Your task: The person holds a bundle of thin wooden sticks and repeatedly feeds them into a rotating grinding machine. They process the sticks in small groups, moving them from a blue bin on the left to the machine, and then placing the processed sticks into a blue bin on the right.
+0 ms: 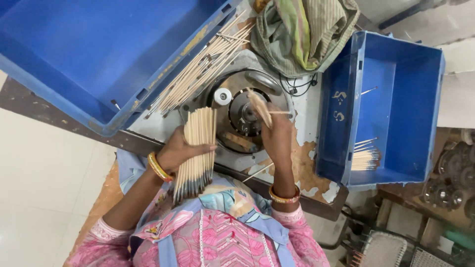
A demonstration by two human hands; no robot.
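Note:
My left hand (179, 151) grips a thick bundle of thin wooden sticks with dark tips (197, 148), held upright over my lap. My right hand (277, 133) holds one or two sticks (261, 109) against a round metal machine head (242, 112) set in a worn metal table (307, 113). More loose sticks (200, 66) lie in a fan across the table's back left, leaning on the big blue crate (99, 54).
A smaller blue crate (401, 99) at the right holds a small pile of finished sticks (365, 157). A green striped cloth (304, 29) lies behind the machine. Round metal parts (452, 180) sit at the far right, wire baskets (386, 249) below.

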